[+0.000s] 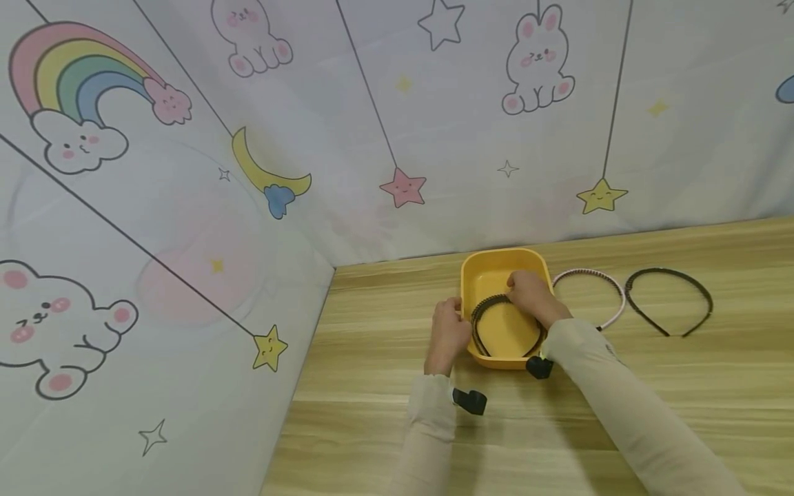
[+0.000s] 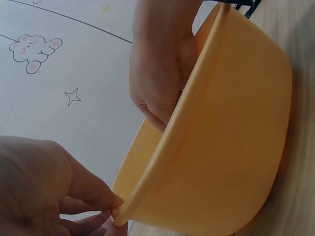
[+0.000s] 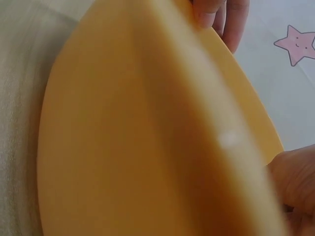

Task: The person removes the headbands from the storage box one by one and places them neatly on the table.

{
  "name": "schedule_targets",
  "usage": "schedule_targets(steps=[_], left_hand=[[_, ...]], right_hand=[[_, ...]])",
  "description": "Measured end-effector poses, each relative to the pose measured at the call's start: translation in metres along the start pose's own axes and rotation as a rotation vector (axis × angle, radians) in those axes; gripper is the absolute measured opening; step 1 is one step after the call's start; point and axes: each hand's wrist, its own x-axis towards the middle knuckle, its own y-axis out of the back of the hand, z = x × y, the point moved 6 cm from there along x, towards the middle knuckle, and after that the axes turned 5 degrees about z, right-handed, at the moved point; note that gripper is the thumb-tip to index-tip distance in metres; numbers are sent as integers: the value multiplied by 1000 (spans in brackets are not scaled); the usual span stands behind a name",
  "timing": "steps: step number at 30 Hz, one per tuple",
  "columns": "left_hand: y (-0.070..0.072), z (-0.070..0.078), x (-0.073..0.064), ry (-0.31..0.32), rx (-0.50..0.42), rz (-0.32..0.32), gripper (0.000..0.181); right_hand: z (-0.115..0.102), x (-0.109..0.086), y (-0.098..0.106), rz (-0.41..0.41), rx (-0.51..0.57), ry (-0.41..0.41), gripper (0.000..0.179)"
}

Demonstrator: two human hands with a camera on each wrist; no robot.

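A yellow plastic basin stands on the table near the wall. My left hand pinches its left rim between thumb and fingers; the left wrist view shows this grip closely. Inside the basin lies a black toothed headband, its arch toward the back and its ends toward the front. My right hand reaches over the basin's right side with curled fingers, gripping the headband at the right of its arch. Its fingertips are hidden behind the basin wall in both wrist views.
A pink and dark headband lies just right of the basin, partly behind the right forearm. Farther right is another black headband. A patterned fabric wall rises behind the table, with another on the left.
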Motion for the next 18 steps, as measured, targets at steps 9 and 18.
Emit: schedule_targets(steps=[9, 18], left_hand=[[0, -1, 1, 9, -11, 0, 54], [1, -1, 0, 8, -8, -1, 53]], right_hand=[[-2, -2, 0, 21, -1, 30, 29], [-4, -3, 1, 47, 7, 78, 23]])
